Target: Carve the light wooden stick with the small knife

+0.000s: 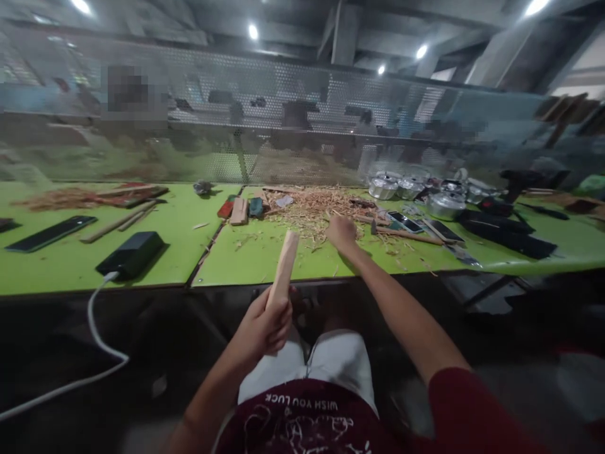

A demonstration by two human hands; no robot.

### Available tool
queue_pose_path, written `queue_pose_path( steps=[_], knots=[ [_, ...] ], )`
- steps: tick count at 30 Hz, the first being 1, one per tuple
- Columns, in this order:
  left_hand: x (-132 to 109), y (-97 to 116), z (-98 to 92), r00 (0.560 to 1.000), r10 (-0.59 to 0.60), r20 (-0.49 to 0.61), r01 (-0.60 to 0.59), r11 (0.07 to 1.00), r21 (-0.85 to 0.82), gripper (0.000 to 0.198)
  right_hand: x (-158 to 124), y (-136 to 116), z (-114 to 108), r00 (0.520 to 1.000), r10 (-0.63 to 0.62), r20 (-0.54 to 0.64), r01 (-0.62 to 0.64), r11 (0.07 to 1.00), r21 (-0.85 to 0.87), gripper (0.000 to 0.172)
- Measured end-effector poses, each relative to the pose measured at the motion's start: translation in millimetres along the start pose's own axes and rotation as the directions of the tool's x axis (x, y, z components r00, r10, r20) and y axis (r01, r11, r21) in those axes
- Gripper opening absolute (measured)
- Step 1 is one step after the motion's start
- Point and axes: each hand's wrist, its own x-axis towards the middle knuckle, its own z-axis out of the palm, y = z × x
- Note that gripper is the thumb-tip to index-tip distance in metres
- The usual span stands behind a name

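Note:
My left hand [267, 325] is closed around the lower end of a pale wooden stick [285, 265], held upright over my lap at the near edge of the green table [265, 258]. My right hand [341, 232] reaches forward onto the table and rests at the near edge of a pile of wood shavings [314, 205]. Its fingers are curled down into the shavings, and what they hold, if anything, is hidden.
A black power bank [131, 253] with a white cable [94, 328] lies at left, beside a dark phone [50, 233] and wooden strips [118, 222]. Small wood blocks [239, 210] sit mid-table. Metal pots [406, 187], phones [405, 221] and dark tools [508, 233] crowd the right. A mesh screen [283, 126] backs the table.

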Motion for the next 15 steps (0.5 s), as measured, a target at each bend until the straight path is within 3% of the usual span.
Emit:
queue_pose_path(
  steps=[4, 8, 11, 15],
  knots=[
    [14.0, -0.9, -3.0, 0.999, 0.028, 0.032, -0.027, 0.999, -0.032, 0.05, -49.1, -25.2, -8.7, 0.992, -0.125, -0.013, 0.126, 0.991, 0.036, 0.034],
    [17.8, -10.6, 2.5, 0.996, 0.085, -0.028, -0.086, 0.996, -0.023, 0.044, -97.9, -50.1, 1.1, 0.959, -0.267, 0.091, 0.263, 0.963, 0.055, 0.035],
    [21.2, -17.0, 7.9, 0.987, 0.136, -0.084, -0.136, 0.991, 0.009, 0.043, -104.7, -58.9, 12.3, 0.954, -0.271, 0.129, 0.263, 0.962, 0.079, 0.037],
    [31.8, -15.6, 8.7, 0.972, 0.189, -0.143, -0.186, 0.982, 0.031, 0.044, -84.1, -65.6, 20.5, 0.962, -0.263, 0.079, 0.254, 0.961, 0.11, 0.038]
  ],
)
